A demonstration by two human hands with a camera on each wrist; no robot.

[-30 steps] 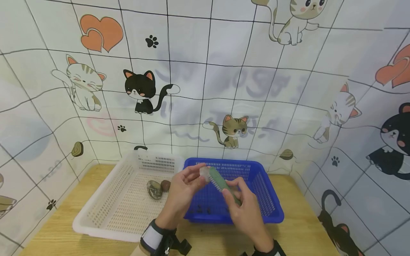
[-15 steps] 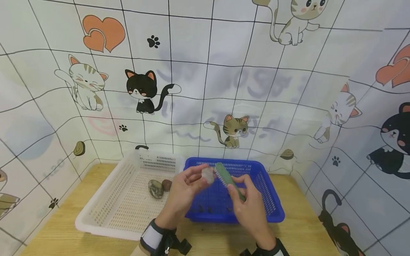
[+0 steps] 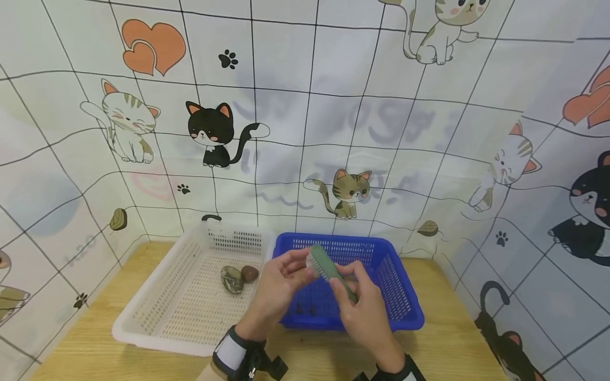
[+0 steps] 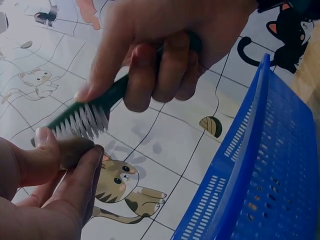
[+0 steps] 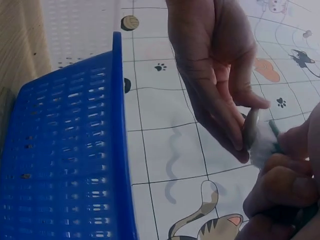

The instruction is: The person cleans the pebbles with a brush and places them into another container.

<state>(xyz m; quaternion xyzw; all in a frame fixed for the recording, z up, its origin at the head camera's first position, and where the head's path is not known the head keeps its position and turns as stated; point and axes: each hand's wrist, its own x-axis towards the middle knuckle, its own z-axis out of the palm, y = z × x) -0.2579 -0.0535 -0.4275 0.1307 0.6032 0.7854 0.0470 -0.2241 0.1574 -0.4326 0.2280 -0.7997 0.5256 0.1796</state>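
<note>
My left hand [image 3: 276, 283] pinches a smooth, pale grey-brown stone [image 4: 75, 154] between thumb and fingers above the blue basket. In my right hand [image 3: 364, 312] is a green brush [image 3: 325, 263] with white bristles, its fingers curled round the handle. The right thumb lies along the back of the brush in the left wrist view. The bristles [image 4: 85, 122] press against the stone's upper face. From the head view the brush hides most of the stone, while the right wrist view catches its edge beside the bristles.
The blue basket [image 3: 411, 299] stands on a wooden table [image 3: 450, 317] with small dark bits inside. To its left is a white basket [image 3: 125, 323] holding a large mottled stone [image 3: 232, 280] and a smaller reddish-brown stone [image 3: 250, 273]. A cat-print sheet [image 3: 281, 121] hangs behind.
Half a second ago the brush was off to the right, leaving the pale stone in plain sight; now it has come back left over the stone. Both hands keep their holds.
</note>
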